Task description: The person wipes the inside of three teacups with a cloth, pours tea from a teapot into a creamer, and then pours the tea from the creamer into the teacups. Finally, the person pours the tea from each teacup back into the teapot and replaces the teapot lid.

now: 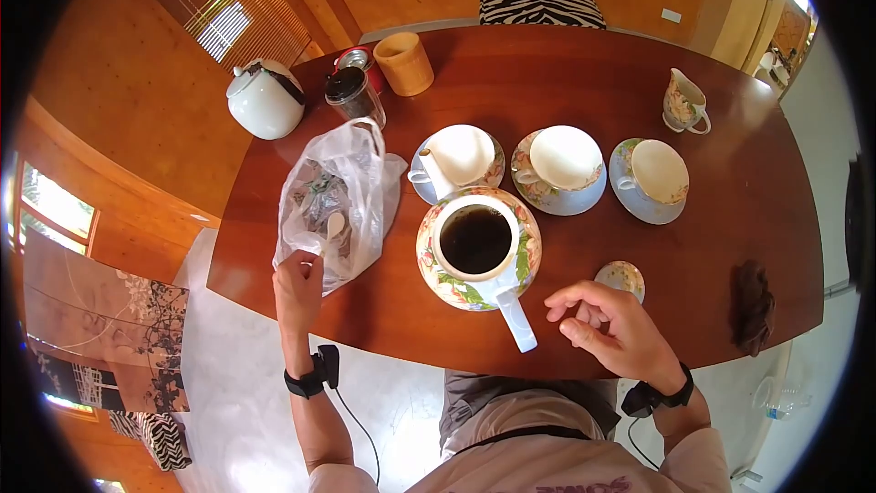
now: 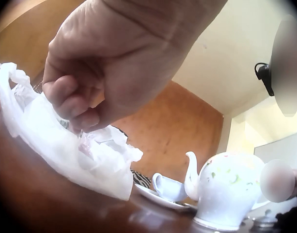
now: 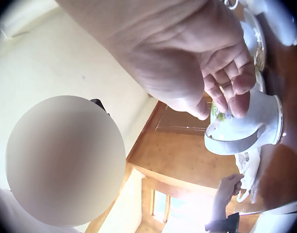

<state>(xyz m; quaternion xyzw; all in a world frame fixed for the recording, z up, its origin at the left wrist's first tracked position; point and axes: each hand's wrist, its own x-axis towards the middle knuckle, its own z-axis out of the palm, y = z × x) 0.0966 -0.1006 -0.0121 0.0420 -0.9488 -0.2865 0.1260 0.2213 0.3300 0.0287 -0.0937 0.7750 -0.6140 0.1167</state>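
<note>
My left hand (image 1: 298, 292) is at the near edge of a crumpled translucent plastic bag (image 1: 370, 210), fingers curled and pinching its edge. Through the bag shows a small pale oval piece along with greyish-green contents. In the left wrist view the fingertips meet the plastic bag (image 2: 46, 141). A floral teapot (image 1: 433, 274) stands lidless, dark liquid inside, its handle toward me and its spout over the left cup. Just right of that handle, my right hand (image 1: 611, 329) hovers with loosely bent fingers, holding nothing. Partly behind this hand lies a small round floral lid (image 1: 622, 276).
Three floral cups sit on saucers behind the teapot: left cup (image 1: 465, 151), middle cup (image 1: 566, 155), right cup (image 1: 659, 169). A creamer (image 1: 680, 105) stands back right. Back left are a white pot (image 1: 265, 105), dark-lidded jar (image 1: 351, 91) and wooden cup (image 1: 403, 64). A brown bundle (image 1: 753, 306) lies right.
</note>
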